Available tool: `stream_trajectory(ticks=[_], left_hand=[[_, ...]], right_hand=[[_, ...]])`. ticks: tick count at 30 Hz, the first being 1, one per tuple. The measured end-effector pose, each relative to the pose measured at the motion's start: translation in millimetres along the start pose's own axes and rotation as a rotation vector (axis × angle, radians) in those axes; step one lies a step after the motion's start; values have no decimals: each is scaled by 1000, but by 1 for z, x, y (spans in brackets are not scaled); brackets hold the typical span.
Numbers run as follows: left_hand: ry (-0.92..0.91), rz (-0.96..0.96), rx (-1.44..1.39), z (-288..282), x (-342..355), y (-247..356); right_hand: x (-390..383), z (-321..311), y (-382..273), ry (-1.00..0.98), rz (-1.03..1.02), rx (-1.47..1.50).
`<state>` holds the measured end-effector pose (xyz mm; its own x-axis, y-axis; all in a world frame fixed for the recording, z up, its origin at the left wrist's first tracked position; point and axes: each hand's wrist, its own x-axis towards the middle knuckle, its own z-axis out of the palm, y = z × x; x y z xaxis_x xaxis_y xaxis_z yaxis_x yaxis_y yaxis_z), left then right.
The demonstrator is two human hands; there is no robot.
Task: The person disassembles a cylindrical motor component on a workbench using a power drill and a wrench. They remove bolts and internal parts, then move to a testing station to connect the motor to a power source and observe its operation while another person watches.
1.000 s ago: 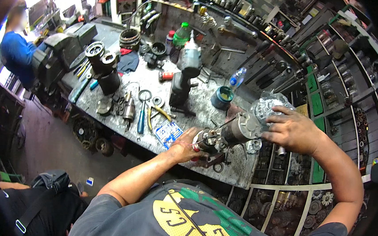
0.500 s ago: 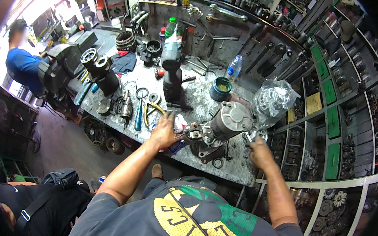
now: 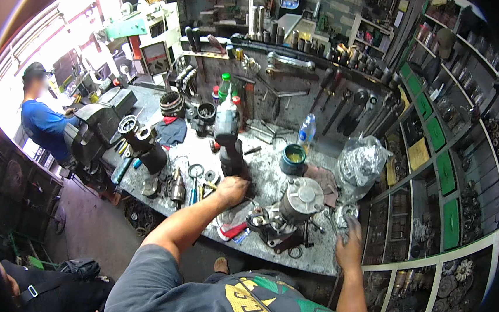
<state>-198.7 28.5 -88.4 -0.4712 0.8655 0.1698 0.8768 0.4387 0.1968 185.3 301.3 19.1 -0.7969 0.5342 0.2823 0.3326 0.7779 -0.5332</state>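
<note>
My left hand [image 3: 232, 191] is closed at the foot of an upright cordless power tool [image 3: 232, 157] with a dark grip and grey head. Whatever its fingers hold is hidden. Off the bench's right corner, my right hand [image 3: 349, 248] has its fingers apart, just below a round metal part [image 3: 346, 213]; nothing shows in it. Between the hands stands a starter motor [image 3: 303, 200] with a silver cylindrical housing, its smaller end assembly [image 3: 259, 217] toward the left. A black ring [image 3: 295, 252] lies in front of it. A red and white item [image 3: 232, 230] rests beside it.
On the workbench [image 3: 263, 181] are a dark tub [image 3: 292, 159], a water bottle [image 3: 306, 129] and a plastic-wrapped part [image 3: 363, 167]. Pliers [image 3: 208, 188] lie left, near a dark cylindrical housing [image 3: 146, 149]. Shelves with green drawers [image 3: 451, 222] stand right. A person in blue [image 3: 48, 128] works far left.
My left hand has moved forward from beside the starter motor to the power tool's foot and closed. My right hand has let go of a metal tool and drawn back. The view has tilted up.
</note>
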Motion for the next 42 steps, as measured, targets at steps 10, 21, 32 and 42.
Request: stream_trajectory(ticks=[10, 21, 32, 42], left_hand=[[815, -612, -1311, -196, 51, -99], [219, -409, -1591, -220, 101, -90], [349, -352, -1698, -220, 25, -79], [278, -395, -633, -298, 48, -125]], right_hand=[[-45, -37, -185, 416, -349, 352], [63, 183, -334, 43, 19, 949], [129, 261, -307, 319, -420, 616], [29, 101, -363, 153, -685, 202]])
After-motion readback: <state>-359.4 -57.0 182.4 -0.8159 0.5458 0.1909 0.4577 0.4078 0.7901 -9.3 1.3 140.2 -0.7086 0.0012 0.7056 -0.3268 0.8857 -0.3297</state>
